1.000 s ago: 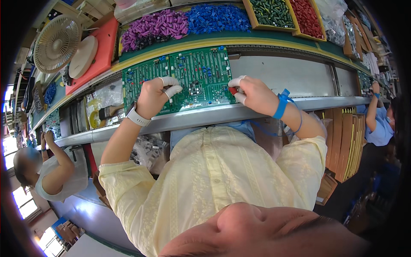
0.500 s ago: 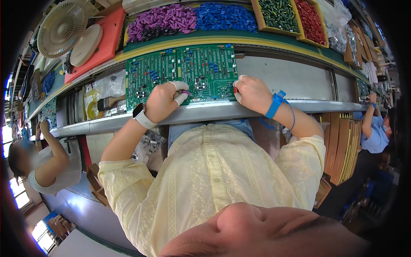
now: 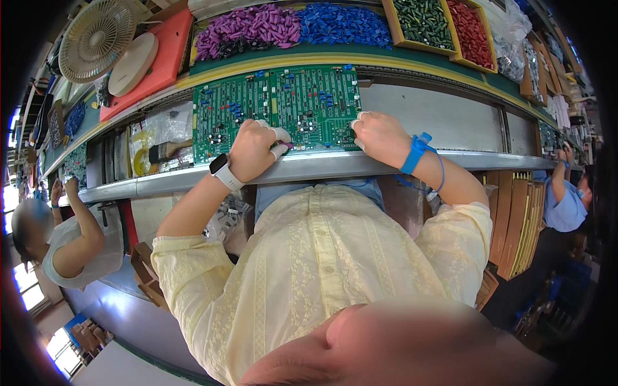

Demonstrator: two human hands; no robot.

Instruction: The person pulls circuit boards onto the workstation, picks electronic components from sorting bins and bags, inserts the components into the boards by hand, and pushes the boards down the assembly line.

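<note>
Two green circuit boards (image 3: 315, 96), dotted with small blue, red, white and black parts, lie side by side at the metal rail. My left hand (image 3: 254, 151), wearing white finger cots and a watch, is closed in a pinch at the near edge of the boards. A small purple component (image 3: 286, 145) shows between its thumb and forefinger, low against the board. At the right edge of the right board my right hand (image 3: 383, 139) is also pinched closed, with white finger cots and a blue wrist strap. Whatever its fingertips hold is hidden.
Beyond the boards lie heaps of purple components (image 3: 248, 29) and blue components (image 3: 341, 24). Yellow trays hold green components (image 3: 421, 24) and red components (image 3: 472, 35). A brush (image 3: 167, 151) lies left of the boards. A fan (image 3: 96, 40) stands far left. Other people sit at both sides.
My left hand has come slightly nearer and to the right, with the purple component lower at the board's near edge. The red component seen at my right fingertips no longer shows.
</note>
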